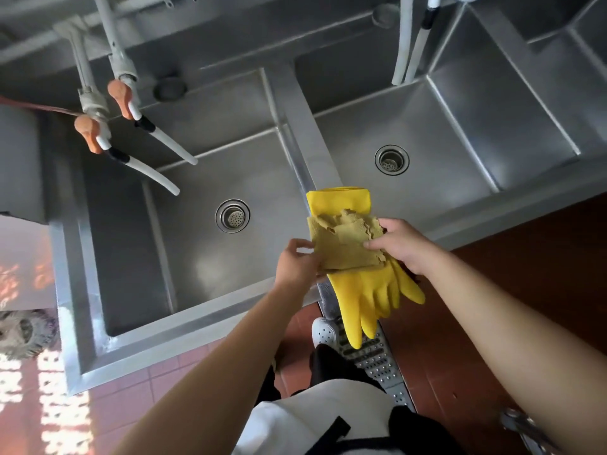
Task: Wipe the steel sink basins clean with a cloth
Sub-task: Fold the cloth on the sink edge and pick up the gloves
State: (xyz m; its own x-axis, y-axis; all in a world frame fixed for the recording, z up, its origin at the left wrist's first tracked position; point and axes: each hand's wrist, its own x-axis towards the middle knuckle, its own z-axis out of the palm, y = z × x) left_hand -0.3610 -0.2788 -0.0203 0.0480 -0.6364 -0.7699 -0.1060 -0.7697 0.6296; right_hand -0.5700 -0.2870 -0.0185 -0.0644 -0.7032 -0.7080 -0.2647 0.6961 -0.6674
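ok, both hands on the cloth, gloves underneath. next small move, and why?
Probably lift the cloth clear of the yellow gloves. Left hand and right hand pinch its edges, it lies on the gloves draped over the divider, and neither basin has been touched.

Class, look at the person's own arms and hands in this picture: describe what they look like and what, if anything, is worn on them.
Both forearms are bare, with no sleeves in view. The left hand and right hand are bare too: no gloves on, no rings, watch or bands visible on the wrists. Lower in the frame the person wears a white apron with black straps over dark clothes.
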